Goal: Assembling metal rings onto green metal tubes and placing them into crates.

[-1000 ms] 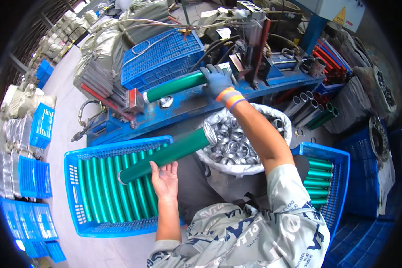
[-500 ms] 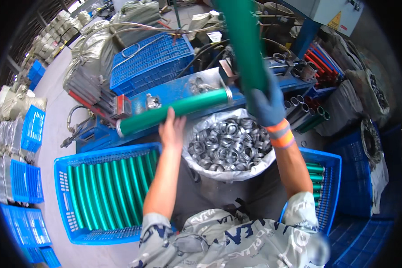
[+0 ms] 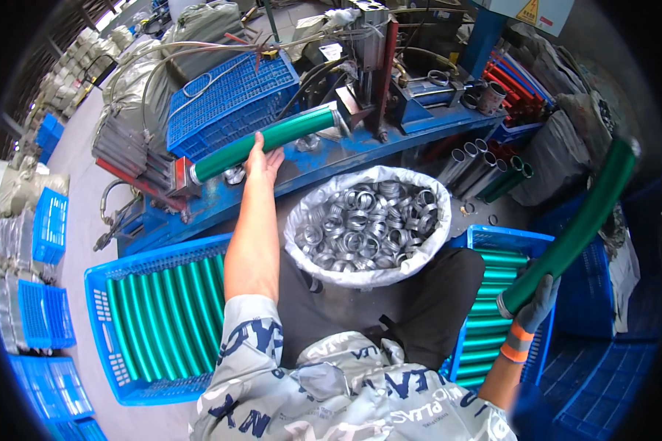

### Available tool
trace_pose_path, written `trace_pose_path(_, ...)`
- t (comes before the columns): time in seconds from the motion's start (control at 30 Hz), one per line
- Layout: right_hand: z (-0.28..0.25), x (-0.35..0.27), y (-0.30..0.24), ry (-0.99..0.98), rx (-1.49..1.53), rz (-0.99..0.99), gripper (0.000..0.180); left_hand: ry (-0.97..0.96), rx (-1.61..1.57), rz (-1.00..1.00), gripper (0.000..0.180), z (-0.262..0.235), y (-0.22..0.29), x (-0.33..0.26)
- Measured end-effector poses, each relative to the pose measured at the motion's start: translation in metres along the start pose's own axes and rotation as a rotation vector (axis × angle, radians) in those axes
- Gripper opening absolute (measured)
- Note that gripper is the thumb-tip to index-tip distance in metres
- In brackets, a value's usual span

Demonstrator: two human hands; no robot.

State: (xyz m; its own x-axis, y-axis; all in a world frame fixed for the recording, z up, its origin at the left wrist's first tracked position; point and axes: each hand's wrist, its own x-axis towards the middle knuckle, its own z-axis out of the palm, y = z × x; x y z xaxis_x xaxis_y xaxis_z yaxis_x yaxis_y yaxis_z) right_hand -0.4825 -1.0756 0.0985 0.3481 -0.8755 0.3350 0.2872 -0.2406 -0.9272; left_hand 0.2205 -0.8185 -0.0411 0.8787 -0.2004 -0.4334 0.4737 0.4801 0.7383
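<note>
My bare left hand (image 3: 263, 160) holds a green metal tube (image 3: 301, 131) from its near side, thumb over it and fingers below. This tube lies across the blue bench machine (image 3: 443, 123), its left end at a red-edged block (image 3: 182, 175) and its right end by a metal block (image 3: 351, 107). On the far right, my gloved right hand (image 3: 538, 303) grips a second green tube (image 3: 577, 228) near its lower end. That tube slants up and away over the right blue crate (image 3: 548, 242), where several green tubes (image 3: 496, 305) lie stacked.
Between my knees and the bench stands a white-lined sack (image 3: 296, 246) full of metal rings (image 3: 375, 224). A left blue crate (image 3: 99, 323) holds a row of green tubes (image 3: 169, 316). Loose pipes (image 3: 478, 167) stand under the bench's right end. An upturned blue crate (image 3: 232, 95) sits behind it.
My right hand has swung its tube from above the bench down to the right crate. My left hand and its tube have moved farther back, to between the bench blocks.
</note>
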Motion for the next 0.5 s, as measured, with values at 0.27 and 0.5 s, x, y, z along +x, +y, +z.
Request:
trace_pose_path(0.27,-0.236,-0.103,0.091,0.36,-0.522,0.196,0.046,0.033,0.349,0.457,0.062,-0.131,-0.026,-0.111)
trace_pose_path(0.5,-0.307,-0.274,0.175,0.511,-0.991,0.795,0.068,0.69,1.586,0.645,0.083,-0.475,-0.033,-0.218)
